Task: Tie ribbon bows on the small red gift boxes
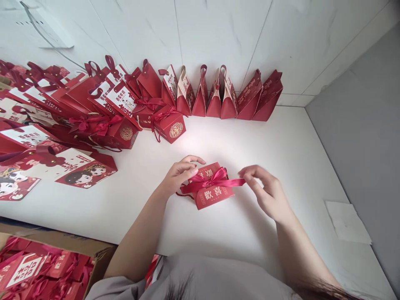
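Note:
A small red box with pale characters sits on the white table, a pink-red ribbon tied in a bow across its top. My right hand pinches the ribbon's right end between thumb and fingers, pulled out past the box's right side. At the box's left side my left hand has its thumb and fingers closed at the ribbon's left loop. A dark red cord shows beneath the left end of the ribbon.
Red gift boxes stand in a row along the tiled wall, with many more crowded at the left. A cardboard carton full of red boxes is at lower left. White paper lies at the table's right edge.

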Tool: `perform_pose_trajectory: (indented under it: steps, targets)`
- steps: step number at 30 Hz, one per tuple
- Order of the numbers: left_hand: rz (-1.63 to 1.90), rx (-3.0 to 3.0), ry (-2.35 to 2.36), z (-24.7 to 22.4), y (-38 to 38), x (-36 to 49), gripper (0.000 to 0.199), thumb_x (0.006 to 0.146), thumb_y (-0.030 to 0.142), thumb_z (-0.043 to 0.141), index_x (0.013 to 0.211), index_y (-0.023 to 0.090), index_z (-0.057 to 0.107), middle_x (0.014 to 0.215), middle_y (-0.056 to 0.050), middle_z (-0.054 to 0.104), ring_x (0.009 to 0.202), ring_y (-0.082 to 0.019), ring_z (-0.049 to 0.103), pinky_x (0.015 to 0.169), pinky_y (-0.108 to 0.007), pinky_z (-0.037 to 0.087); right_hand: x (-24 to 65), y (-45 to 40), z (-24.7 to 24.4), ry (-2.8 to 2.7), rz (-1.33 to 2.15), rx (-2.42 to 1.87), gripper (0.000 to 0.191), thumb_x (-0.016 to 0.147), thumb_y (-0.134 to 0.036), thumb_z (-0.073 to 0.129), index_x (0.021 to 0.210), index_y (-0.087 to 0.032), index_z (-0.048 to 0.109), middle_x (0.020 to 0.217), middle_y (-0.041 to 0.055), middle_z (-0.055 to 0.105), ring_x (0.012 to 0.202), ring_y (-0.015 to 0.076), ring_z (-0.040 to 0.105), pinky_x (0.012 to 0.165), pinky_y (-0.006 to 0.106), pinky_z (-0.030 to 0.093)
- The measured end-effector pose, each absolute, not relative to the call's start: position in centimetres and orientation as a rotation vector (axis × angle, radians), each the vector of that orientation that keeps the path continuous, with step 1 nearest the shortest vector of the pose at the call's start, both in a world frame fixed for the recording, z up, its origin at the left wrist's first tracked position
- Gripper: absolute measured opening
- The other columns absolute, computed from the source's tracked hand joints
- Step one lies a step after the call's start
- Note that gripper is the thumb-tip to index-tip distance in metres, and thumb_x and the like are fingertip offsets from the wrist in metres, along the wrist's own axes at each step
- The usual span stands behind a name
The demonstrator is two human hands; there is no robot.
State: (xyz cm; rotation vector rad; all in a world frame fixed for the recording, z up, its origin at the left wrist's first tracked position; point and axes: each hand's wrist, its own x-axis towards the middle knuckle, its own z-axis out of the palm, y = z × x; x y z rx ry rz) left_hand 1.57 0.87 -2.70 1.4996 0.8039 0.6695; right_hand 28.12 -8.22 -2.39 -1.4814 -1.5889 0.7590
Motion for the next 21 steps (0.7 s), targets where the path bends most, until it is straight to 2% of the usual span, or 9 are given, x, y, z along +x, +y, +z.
perform_pose_trajectory:
  steps: [2,3,6,8,10,12,14,17,21]
  targets:
    - [0.679,1.414,0.762,-3.0,1.0,1.5,0.044,0.095,0.039,0.049,0.059,0.015,0.058,0.122,-0.008,0.057,0.089,-0.02,0.063,0.085,-0.036,0.05,27.2,-8.7,-1.8,-1.514,0.333,-1.477,0.008,0.094,-0.027,0.057,0.099,-0.021,0.059,0.107,0.0098,0.064,0.103,0.025,0.061,0.087,0.039,0.048]
    - [0.689,1.383,0.748,-3.1,1.0,1.5,0.046,0.095,0.039,0.048,0.058,0.014,0.058,0.122,-0.008,0.057,0.086,-0.019,0.063,0.085,-0.036,0.05,26.4,-9.0,-1.4,-1.557,0.17,-1.43,0.013,0.092,-0.024,0.06,0.104,-0.021,0.06,0.111,0.0119,0.063,0.106,0.0266,0.06,0.088,0.041,0.048]
    - [0.719,1.359,0.733,-3.2,0.9,1.6,0.047,0.096,0.04,0.046,0.058,0.014,0.058,0.119,-0.009,0.06,0.092,-0.022,0.063,0.093,-0.038,0.048,22.6,-10.4,-0.4,-1.967,0.049,-1.163,0.025,0.09,-0.022,0.062,0.115,-0.021,0.06,0.114,0.0137,0.065,0.108,0.0257,0.06,0.092,0.043,0.05]
    - [0.731,1.355,0.729,-3.1,0.8,1.7,0.047,0.096,0.04,0.046,0.059,0.014,0.06,0.119,-0.009,0.06,0.099,-0.024,0.063,0.099,-0.04,0.046,19.8,-11.2,-0.2,-2.16,-0.003,-1.135,0.016,0.094,-0.032,0.058,0.106,-0.023,0.064,0.124,0.0109,0.065,0.121,0.0261,0.055,0.112,0.053,0.034]
    - [0.726,1.346,0.714,-3.0,0.8,1.7,0.045,0.095,0.039,0.046,0.062,0.015,0.063,0.12,-0.009,0.06,0.101,-0.025,0.063,0.1,-0.04,0.046,17.5,-11.6,-0.6,-2.295,-0.072,-1.163,0.027,0.097,-0.044,0.052,0.096,-0.021,0.066,0.142,0.0118,0.056,0.133,0.0286,0.046,0.12,0.06,0.011]
    - [0.713,1.356,0.706,-3.0,0.7,1.8,0.039,0.093,0.037,0.048,0.07,0.015,0.069,0.121,-0.01,0.06,0.104,-0.026,0.062,0.1,-0.038,0.047,16.0,-11.5,-1.4,-2.347,-0.153,-1.27,0.024,0.098,-0.036,0.052,0.101,-0.018,0.068,0.15,0.0125,0.047,0.139,0.0296,0.039,0.121,0.061,-0.003]
    - [0.733,1.352,0.716,-3.1,0.5,2.0,0.037,0.093,0.037,0.049,0.072,0.014,0.07,0.12,-0.011,0.06,0.102,-0.025,0.062,0.096,-0.036,0.048,15.5,-11.2,-2.0,-2.348,-0.194,-1.35,0.028,0.098,-0.027,0.051,0.117,-0.013,0.065,0.151,0.0134,0.046,0.14,0.0286,0.039,0.121,0.06,-0.01]
    - [0.867,1.264,0.781,-3.5,0.0,2.8,0.042,0.094,0.037,0.046,0.059,0.015,0.056,0.11,-0.009,0.062,0.093,-0.022,0.062,0.089,-0.035,0.049,16.1,-10.8,-2.2,-2.31,-0.097,-1.288,0.04,0.1,-0.026,0.049,0.134,-0.008,0.054,0.149,0.0128,0.049,0.141,0.0262,0.04,0.123,0.058,-0.009]
    - [1.0,1.2,0.842,-4.1,-0.6,4.0,0.043,0.095,0.037,0.041,0.058,0.017,0.046,0.1,-0.007,0.062,0.09,-0.021,0.059,0.085,-0.033,0.048,18.2,-10.9,-2.1,-2.161,0.086,-0.97,0.03,0.095,-0.014,0.056,0.125,-0.01,0.06,0.132,0.0107,0.065,0.131,0.0224,0.053,0.124,0.054,0.015]
